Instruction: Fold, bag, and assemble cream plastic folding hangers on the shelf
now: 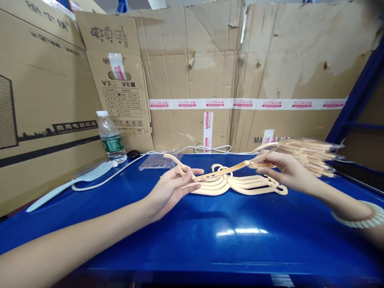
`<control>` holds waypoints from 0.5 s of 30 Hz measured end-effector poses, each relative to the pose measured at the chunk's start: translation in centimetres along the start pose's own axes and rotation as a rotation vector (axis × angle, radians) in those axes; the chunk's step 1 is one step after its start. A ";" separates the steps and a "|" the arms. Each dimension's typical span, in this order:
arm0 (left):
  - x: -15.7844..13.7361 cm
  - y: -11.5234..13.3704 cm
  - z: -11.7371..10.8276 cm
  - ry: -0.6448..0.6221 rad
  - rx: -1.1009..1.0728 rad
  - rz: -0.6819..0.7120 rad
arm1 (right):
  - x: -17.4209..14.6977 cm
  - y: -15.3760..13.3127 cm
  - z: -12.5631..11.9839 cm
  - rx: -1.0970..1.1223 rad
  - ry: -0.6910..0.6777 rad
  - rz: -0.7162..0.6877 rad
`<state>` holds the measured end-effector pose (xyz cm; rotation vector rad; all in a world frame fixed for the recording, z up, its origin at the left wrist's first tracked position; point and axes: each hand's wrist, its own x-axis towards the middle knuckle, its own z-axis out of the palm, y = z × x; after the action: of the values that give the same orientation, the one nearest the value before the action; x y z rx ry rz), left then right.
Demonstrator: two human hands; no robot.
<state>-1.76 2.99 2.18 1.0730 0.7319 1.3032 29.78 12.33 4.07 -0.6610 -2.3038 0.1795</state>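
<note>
Both my hands hold up a beige plastic foldable clothes hanger above the table. My left hand pinches its left end, where a curved hook-like piece sticks up. At the other end my right hand grips a jointed part, with a loop-shaped piece rising over the fingers. Just behind and below lies another beige hanger with several nested bars, flat on the blue table. My left fingertips overlap its left side in view; whether they touch it I cannot tell.
A clear plastic bag lies behind my left hand. Further left are a water bottle, a pale blue hairbrush, a black mouse and a white cable. Bagged hangers are stacked at right. Cardboard walls the back.
</note>
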 end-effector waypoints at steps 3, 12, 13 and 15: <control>0.0 -0.1 0.0 -0.015 0.007 -0.008 | -0.1 -0.1 0.1 0.005 0.024 -0.010; 0.1 -0.3 -0.1 0.006 0.014 -0.001 | -0.2 -0.2 0.3 -0.067 0.062 -0.096; 0.1 -0.3 -0.1 0.018 0.018 0.001 | -0.2 -0.2 0.3 -0.075 0.054 -0.094; 0.1 -0.3 0.0 0.066 0.030 0.017 | -0.3 -0.4 0.3 -0.081 0.034 -0.091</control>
<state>-1.66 3.14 1.88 1.0664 0.7959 1.3508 29.58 11.90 3.81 -0.5931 -2.3126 0.0320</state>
